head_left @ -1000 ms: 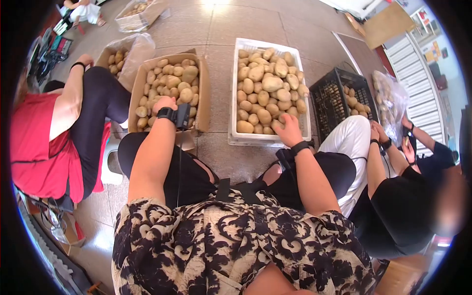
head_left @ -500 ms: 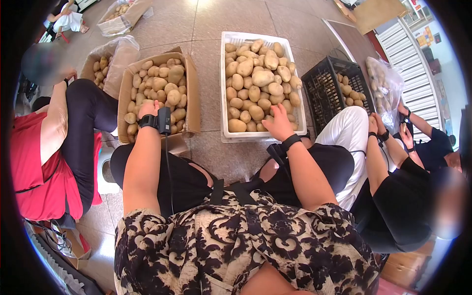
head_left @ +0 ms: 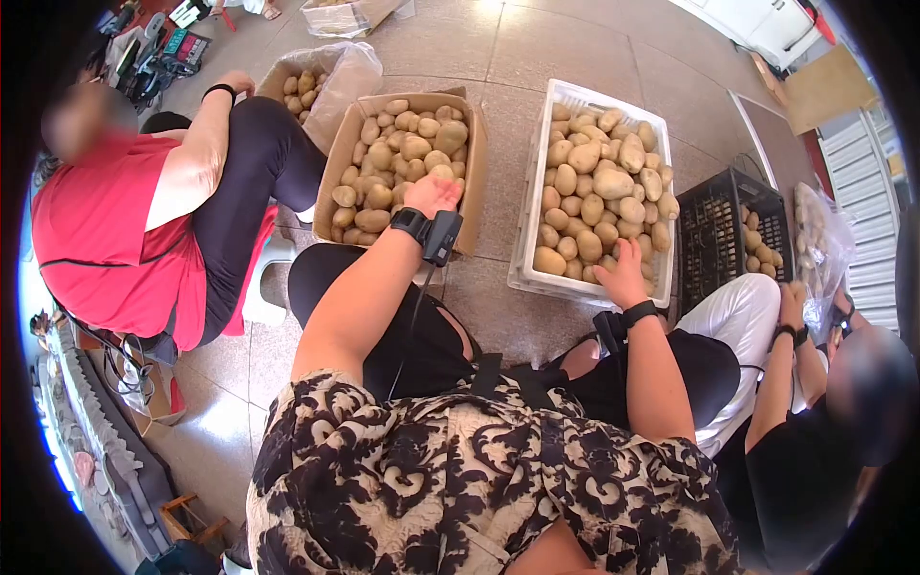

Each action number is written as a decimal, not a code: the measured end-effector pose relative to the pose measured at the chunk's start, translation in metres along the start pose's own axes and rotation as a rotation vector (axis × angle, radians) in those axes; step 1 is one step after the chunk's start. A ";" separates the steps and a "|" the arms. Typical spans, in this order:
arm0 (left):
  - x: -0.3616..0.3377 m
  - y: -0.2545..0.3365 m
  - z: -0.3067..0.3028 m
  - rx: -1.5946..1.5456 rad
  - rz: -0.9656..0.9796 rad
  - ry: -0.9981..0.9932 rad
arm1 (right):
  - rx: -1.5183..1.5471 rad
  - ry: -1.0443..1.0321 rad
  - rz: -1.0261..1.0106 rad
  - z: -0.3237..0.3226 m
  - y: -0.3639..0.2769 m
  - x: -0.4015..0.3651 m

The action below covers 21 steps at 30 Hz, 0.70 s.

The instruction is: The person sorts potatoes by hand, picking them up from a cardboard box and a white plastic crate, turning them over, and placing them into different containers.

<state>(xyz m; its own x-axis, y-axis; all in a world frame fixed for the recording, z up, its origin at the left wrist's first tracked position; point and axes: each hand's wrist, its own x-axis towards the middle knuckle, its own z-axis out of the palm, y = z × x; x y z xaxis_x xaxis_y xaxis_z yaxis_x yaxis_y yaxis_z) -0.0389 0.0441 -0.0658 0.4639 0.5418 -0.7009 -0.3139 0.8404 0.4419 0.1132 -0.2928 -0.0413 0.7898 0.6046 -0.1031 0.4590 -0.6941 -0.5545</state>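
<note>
Leftmost, a co-worker in a red top (head_left: 115, 216) is sitting with a foot near the cardboard box (head_left: 475, 187), so I'm thinking a hard shove on it could bump that foot. Inside, small potatoes (head_left: 379, 155) are lying heaped. My left hand (head_left: 434, 195) is reaching over their right side; its fingertips are hiding, so I cannot tell whether that grip is pinching anything. From its wrist device (head_left: 442, 238) a cord (head_left: 412, 321) is hanging, and I'm judging it could snag on the box edge.

Farther right, the white crate (head_left: 551, 283) is holding potatoes (head_left: 613, 184) piled high; one is sitting at the right rim, and a nudge could send it rolling off. My right hand (head_left: 623, 273) is resting at the near right corner, thumb and fingers showing apart; I cannot tell whether they're pinching a potato. Pulling one out low could be starting a slide.
</note>
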 end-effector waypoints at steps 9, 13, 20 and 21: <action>-0.042 -0.081 0.052 0.163 -0.387 -0.381 | -0.024 0.005 0.037 -0.002 0.004 0.000; -0.046 -0.134 0.064 0.249 -0.477 -0.454 | -0.001 0.045 0.019 -0.001 0.005 -0.001; -0.050 -0.162 0.048 0.309 -0.464 -0.473 | 0.030 0.209 0.046 -0.002 -0.009 -0.011; -0.050 -0.163 0.046 0.306 -0.472 -0.485 | 0.012 0.184 0.062 0.001 -0.005 -0.010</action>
<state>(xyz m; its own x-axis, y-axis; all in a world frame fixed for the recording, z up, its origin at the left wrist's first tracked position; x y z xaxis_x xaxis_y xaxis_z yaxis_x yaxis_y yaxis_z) 0.0272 -0.1192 -0.0766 0.8282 0.0079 -0.5603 0.2215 0.9139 0.3403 0.1026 -0.2949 -0.0383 0.8779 0.4785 0.0152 0.4033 -0.7222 -0.5619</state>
